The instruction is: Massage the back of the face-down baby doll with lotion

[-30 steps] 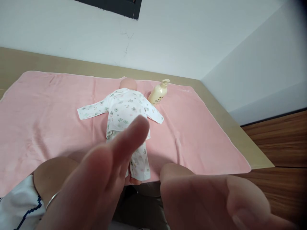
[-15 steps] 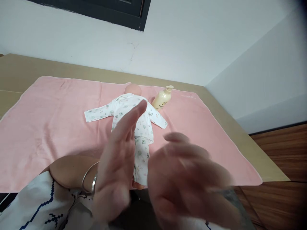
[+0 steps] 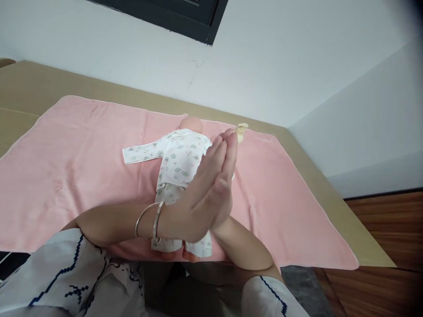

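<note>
My left hand (image 3: 201, 196), with silver bangles at the wrist, lies palm to palm against my right hand (image 3: 232, 152). Fingers on both hands are stretched out and point up and away from me; no object shows between them. Mostly hidden by the left, the right hand shows only along its edge. Below and beyond them, a baby doll (image 3: 185, 152) in a white printed top and trousers lies on a pink blanket (image 3: 95, 171). The hands cover one of its sleeves and part of its legs. Past my fingertips, the cream pump bottle (image 3: 241, 130) shows only its top.
The blanket covers much of a tan table (image 3: 109, 92), which stands against a white wall (image 3: 158, 61). A dark frame (image 3: 185, 24) is set in the wall above. Brown wooden panels (image 3: 393, 224) stand at the right.
My hands, apart and blurred before, have come together palm to palm. They now hide most of the pump bottle and the doll's right-side sleeve. The view has shifted slightly.
</note>
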Tool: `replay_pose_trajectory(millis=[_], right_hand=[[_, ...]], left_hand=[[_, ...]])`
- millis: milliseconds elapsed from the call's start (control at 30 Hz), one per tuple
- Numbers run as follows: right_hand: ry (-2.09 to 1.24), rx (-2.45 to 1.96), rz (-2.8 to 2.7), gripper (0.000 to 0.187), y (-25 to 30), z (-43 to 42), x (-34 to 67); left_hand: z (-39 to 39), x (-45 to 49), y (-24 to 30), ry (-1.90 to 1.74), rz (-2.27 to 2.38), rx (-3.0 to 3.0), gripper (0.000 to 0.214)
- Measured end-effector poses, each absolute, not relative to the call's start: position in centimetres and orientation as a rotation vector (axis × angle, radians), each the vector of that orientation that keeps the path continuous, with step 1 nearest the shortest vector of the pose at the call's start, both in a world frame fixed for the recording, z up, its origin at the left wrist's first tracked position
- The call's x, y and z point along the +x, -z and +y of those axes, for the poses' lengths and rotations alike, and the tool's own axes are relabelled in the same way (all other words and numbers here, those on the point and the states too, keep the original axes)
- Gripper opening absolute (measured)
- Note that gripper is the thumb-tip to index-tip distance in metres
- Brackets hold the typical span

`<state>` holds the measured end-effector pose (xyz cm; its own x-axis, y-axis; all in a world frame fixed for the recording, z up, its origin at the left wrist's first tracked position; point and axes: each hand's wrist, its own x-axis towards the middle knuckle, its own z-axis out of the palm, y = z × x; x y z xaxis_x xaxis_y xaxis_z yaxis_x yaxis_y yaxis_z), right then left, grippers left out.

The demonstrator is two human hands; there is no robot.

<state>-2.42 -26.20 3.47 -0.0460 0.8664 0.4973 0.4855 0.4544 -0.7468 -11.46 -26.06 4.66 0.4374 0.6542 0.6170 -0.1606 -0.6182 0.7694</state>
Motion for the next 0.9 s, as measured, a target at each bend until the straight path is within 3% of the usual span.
replay_pose_trajectory(millis=[200,367,567,700,900], right_hand=[[-0.636,-1.007,-1.806,0.064,-2.6,-27.7,-3.8],[-0.792,-1.132,-1.637,0.063,-1.0,-23.2,-3.3],[-0.480,-1.375,-1.904,0.051,3.0,-14.9,0.1],[-0.398,-1.361,-2.143,0.047,4.4,-12.1,3.1],[-0.233,-1.738,-1.880,0.058,5.2,-12.5,2.8]], left_hand=[[-22.0,-11.8,-5.2,-1.433,0.659,1.694,0.055],[-15.3,-10.9,-0.8,-1.573,0.990,1.508,0.049],[-10.0,-10.5,4.3,-1.531,1.231,1.374,0.025],[-9.7,-10.4,5.6,-1.496,1.217,1.581,0.025],[-9.5,-10.6,6.5,-1.417,1.352,1.820,0.030]])
